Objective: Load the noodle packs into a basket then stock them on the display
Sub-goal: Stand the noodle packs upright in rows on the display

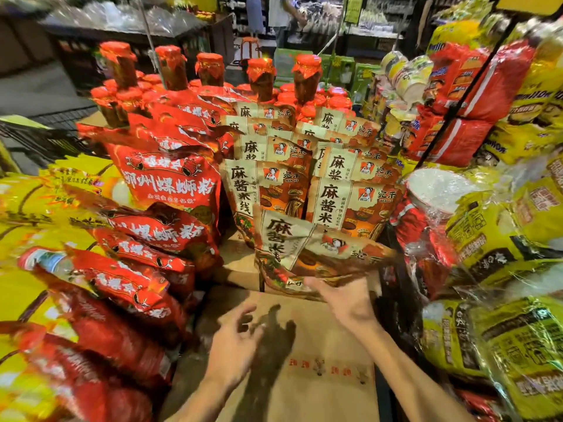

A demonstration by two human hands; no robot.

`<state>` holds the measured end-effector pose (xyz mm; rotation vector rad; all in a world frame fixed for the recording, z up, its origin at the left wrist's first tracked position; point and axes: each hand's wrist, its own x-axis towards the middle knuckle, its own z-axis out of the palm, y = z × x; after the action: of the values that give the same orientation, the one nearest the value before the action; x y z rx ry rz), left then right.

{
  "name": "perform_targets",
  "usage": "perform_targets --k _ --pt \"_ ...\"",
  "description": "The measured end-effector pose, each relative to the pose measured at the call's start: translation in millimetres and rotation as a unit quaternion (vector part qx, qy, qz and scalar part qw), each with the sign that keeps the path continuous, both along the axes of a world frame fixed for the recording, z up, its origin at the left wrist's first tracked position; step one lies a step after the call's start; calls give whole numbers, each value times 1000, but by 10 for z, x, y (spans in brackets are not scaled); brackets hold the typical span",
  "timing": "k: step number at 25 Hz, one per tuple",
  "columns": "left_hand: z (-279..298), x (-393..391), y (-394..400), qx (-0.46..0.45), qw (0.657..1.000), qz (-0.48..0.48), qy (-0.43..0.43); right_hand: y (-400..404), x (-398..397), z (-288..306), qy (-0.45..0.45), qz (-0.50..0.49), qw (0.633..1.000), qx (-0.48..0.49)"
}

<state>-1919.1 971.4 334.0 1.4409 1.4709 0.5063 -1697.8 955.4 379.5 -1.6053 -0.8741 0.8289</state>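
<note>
A beige and orange noodle pack (pixel 310 254) stands tilted at the front of the display, in front of two rows of the same packs (pixel 304 166). My right hand (pixel 344 303) touches its lower edge with fingers spread under it. A little lower and to the left, my left hand (pixel 234 342) hovers above the brown cardboard (pixel 320 345), fingers loosely curled and holding nothing. No basket is in view.
Red noodle packs (pixel 158 184) are stacked on the left, beside yellow packs (pixel 36 214). Red-capped jars (pixel 259 77) stand behind the display. Yellow wrapped bundles (pixel 502 239) and red bundles (pixel 466 86) crowd the right. A person (pixel 280 13) stands far back in the aisle.
</note>
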Motion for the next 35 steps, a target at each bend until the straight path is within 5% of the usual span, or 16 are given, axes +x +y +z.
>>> perform_targets --k 3,6,17,35 --pt "-462 39 68 53 951 -156 262 245 -111 -14 -1 29 999 20" --pt "-703 70 167 41 904 -224 361 509 -237 -92 3 54 998 20" --pt "-785 51 228 60 895 -237 375 1021 -333 -399 -39 -2 997 -70" --pt "-785 56 244 49 884 -268 380 1103 -494 -571 -31 14 997 -65"
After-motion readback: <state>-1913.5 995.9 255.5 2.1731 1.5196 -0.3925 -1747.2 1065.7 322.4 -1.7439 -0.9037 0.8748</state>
